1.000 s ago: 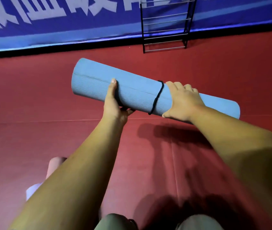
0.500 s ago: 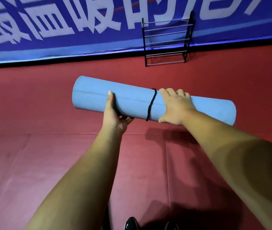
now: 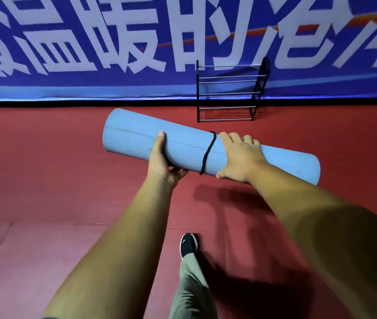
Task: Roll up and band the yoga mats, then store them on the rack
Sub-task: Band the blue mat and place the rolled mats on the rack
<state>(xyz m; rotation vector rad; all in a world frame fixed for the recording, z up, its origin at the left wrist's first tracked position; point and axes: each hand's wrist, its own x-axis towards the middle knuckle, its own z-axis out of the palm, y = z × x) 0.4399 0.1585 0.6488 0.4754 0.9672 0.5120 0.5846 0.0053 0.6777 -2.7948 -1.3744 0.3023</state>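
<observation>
A rolled light-blue yoga mat (image 3: 132,139) is held level in the air in front of me, above the red floor. A black band (image 3: 207,153) circles it near the middle. My left hand (image 3: 160,160) grips the roll from below, left of the band, thumb up over the front. My right hand (image 3: 240,155) grips over the top, just right of the band. The black wire rack (image 3: 229,93) stands ahead against the wall, slightly right of the mat, its rungs bare.
Red padded floor (image 3: 45,180) stretches all around. A blue banner wall (image 3: 91,42) with large white characters closes the far side. My leg in grey trousers and a black shoe (image 3: 188,245) steps forward below the mat.
I have stood and walked toward the rack; it and the banner look larger and closer. Both hands keep the same hold on the mat. A shoe has stepped forward into view.
</observation>
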